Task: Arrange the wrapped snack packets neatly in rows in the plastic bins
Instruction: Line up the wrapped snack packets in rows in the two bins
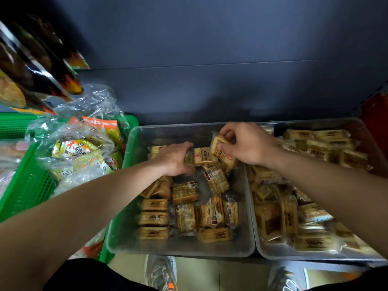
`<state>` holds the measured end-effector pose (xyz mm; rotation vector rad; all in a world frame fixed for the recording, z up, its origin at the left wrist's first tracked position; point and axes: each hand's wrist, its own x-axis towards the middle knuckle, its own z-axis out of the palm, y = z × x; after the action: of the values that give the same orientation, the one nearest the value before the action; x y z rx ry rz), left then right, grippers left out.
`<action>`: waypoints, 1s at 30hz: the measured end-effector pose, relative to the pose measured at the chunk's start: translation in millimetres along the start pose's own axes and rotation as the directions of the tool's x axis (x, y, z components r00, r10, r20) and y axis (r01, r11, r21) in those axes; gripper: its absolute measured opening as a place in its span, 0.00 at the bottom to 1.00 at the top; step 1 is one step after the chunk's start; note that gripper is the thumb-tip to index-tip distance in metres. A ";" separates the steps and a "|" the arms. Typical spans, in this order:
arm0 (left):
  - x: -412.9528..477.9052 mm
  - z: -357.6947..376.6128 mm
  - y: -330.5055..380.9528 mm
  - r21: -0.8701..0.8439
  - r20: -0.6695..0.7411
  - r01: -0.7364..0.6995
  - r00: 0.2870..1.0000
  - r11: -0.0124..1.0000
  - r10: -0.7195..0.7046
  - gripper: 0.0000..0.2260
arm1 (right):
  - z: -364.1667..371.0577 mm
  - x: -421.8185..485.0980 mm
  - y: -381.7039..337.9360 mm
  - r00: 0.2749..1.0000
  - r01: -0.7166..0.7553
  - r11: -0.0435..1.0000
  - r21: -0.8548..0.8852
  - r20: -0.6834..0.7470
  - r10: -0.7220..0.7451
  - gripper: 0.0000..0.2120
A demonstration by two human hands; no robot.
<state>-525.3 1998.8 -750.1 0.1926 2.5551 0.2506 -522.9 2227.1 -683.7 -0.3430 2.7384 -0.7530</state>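
Two clear plastic bins stand side by side on a shelf. The left bin (134, 141) holds several tan wrapped snack packets (185, 193), some lined up along its left side, others loose. The right bin (259, 247) is piled with more of the same packets (315, 213). My left hand (175, 158) presses down on packets at the back of the left bin, fingers curled over one. My right hand (246, 143) pinches a tilted packet (218, 143) above the back right of that bin.
A green mesh basket (27, 185) at the left holds crinkled clear bags of yellow and orange snacks. Dark snack bags (37, 66) hang at the upper left. A dark blue panel backs the shelf. My shoes (160, 274) show below the bins.
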 end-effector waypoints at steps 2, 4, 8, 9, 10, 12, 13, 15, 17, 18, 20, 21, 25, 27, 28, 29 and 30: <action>1.9 3.2 3.5 0.031 0.016 -0.021 1.000 0.999 0.020 0.39 | 2.0 1.1 -0.5 1.000 0.006 0.999 -0.036 -0.011 -0.006 0.19; 0.5 2.7 6.3 0.100 0.051 -0.054 0.997 0.994 0.049 0.34 | 3.6 1.1 -1.7 1.000 0.020 0.996 -0.082 -0.019 -0.022 0.18; -13.3 -0.1 0.5 0.117 0.127 -0.132 0.985 0.984 0.117 0.17 | 5.7 -0.6 -3.1 0.999 0.037 0.991 -0.129 -0.033 -0.042 0.17; -16.2 -0.5 -1.6 0.116 0.139 -0.155 0.981 0.981 0.138 0.11 | 5.8 -0.8 -3.0 0.998 0.038 0.990 -0.137 -0.035 -0.043 0.17; -18.4 -1.4 -2.8 0.123 0.142 -0.171 0.978 0.978 0.154 0.09 | 5.7 -0.8 -3.2 0.998 0.037 0.989 -0.143 -0.035 -0.043 0.17; -18.6 -4.4 -5.3 0.094 0.090 -0.162 0.984 0.982 0.154 0.07 | 5.6 -0.6 -4.5 0.999 0.031 0.988 -0.148 -0.033 -0.037 0.17; -17.4 -6.1 -6.5 0.051 0.056 -0.143 0.989 0.988 0.140 0.07 | 5.6 -0.2 -5.1 0.999 0.030 0.988 -0.152 -0.033 -0.035 0.17; -15.3 -6.7 -5.4 0.003 0.025 -0.118 0.993 0.993 0.118 0.14 | 5.5 0.6 -6.3 0.999 0.028 0.986 -0.161 -0.032 -0.034 0.17; -14.2 -4.1 -0.8 0.026 0.020 -0.101 0.995 0.994 0.101 0.24 | 5.1 1.3 -7.2 0.999 0.027 0.986 -0.166 -0.029 -0.032 0.17; -13.3 -3.0 2.0 0.021 0.036 -0.076 0.997 0.997 0.075 0.30 | 5.1 1.7 -7.4 0.999 0.026 0.985 -0.168 -0.027 -0.031 0.17; -14.6 -2.6 7.8 -0.008 0.095 -0.036 0.995 0.999 0.036 0.36 | 5.7 2.4 -7.2 0.999 0.028 0.985 -0.169 -0.021 -0.032 0.17; -16.4 -3.5 10.4 0.014 0.109 -0.054 0.993 0.998 0.053 0.34 | 5.8 2.7 -7.0 0.999 0.029 0.985 -0.168 -0.019 -0.033 0.17; -35.7 -22.7 12.2 0.107 0.058 -0.140 0.989 0.984 0.134 0.18 | 5.9 5.5 -6.8 1.000 0.026 0.991 -0.129 -0.011 -0.028 0.18; -48.3 -34.4 5.3 -0.004 0.051 -0.124 0.991 0.992 0.124 0.15 | 4.0 6.0 -7.8 1.000 0.025 0.998 -0.055 -0.005 -0.026 0.18; -54.2 -37.2 1.8 -0.049 0.047 -0.127 0.990 0.991 0.130 0.14 | 3.3 6.1 -8.4 1.000 0.027 0.999 -0.026 -0.002 -0.027 0.17; -60.9 -37.6 -0.9 -0.087 0.065 -0.132 0.988 0.987 0.138 0.15 | 2.9 5.9 -8.7 1.000 0.030 1.000 -0.009 0.003 -0.030 0.17; -67.8 -35.8 -2.4 -0.123 0.120 -0.133 0.982 0.983 0.148 0.16 | 3.2 5.6 -9.0 0.999 0.034 0.999 0.000 0.009 -0.034 0.16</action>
<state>-488.6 1978.7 -685.9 0.3351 2.3943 0.4243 -525.7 2216.4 -682.7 -0.3929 2.7310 -0.7586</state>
